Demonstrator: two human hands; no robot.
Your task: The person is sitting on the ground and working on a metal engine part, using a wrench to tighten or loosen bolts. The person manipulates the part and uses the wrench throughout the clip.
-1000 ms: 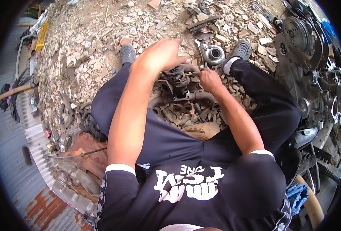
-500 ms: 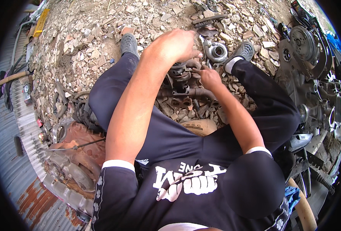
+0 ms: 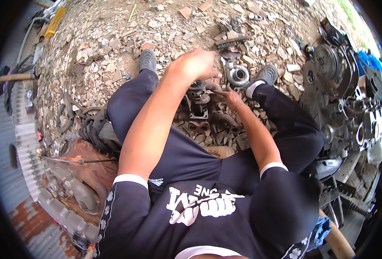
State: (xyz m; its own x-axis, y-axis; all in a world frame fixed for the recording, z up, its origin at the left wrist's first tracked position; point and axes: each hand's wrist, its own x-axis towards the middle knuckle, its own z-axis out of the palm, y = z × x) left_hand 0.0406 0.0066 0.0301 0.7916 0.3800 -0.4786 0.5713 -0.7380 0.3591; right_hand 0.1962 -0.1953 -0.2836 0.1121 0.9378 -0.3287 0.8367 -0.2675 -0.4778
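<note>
Between my legs stands a dark, rusty turbocharger (image 3: 198,98) on a curved exhaust manifold (image 3: 220,117). My left hand (image 3: 196,64) reaches over its far top, with fingers curled down and largely hidden behind the hand; the thumb points right. On its right side, my right hand (image 3: 233,99) is closed by a short, dull metal piece whose kind I cannot make out, near a curved pipe. A silver, snail-shaped compressor housing (image 3: 237,76) lies on the stones just beyond my right hand, beside my right foot.
Broken stone and tile rubble (image 3: 109,47) covers the ground. To the right are piled metal engine parts (image 3: 350,108) and a round pulley (image 3: 326,58). At left lie a dirty engine casing (image 3: 76,190), black hoses (image 3: 98,129) and corrugated metal sheets (image 3: 25,168). A yellow crate (image 3: 55,22) sits far left.
The whole view has shifted, so the hands and turbocharger appear slightly lower. Both hands stay at about the same places on the turbocharger.
</note>
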